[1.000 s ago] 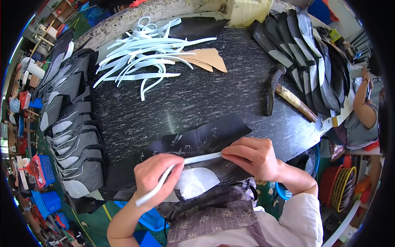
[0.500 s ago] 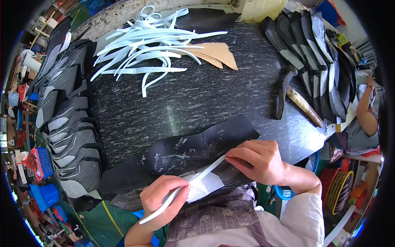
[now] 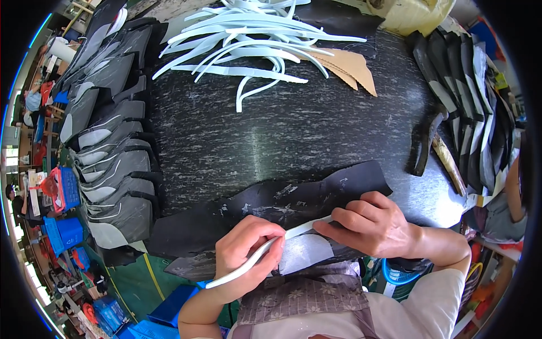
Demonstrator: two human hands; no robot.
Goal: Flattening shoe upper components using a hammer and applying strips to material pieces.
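My left hand [image 3: 247,255] grips a long white flexible strip [image 3: 255,260] near its lower end. My right hand [image 3: 372,224] presses the strip's other end down with its fingertips onto a dark shoe-upper piece [image 3: 305,248] with a light grey patch, at the near edge of the table. Both hands lie over a long black sheet piece [image 3: 271,206] spread across the table's front.
The black speckled table [image 3: 282,135] carries a heap of white strips [image 3: 254,34] and tan cardboard pieces [image 3: 350,68] at the back. Stacked grey-black upper pieces [image 3: 107,147] line the left, more [image 3: 468,96] on the right beside a hammer [image 3: 429,141]. Blue bins [image 3: 68,231] stand below left.
The view has shifted so the table sits lower and closer. My left hand has slid along the strip toward its lower end, and the strip now lies flatter against the upper piece.
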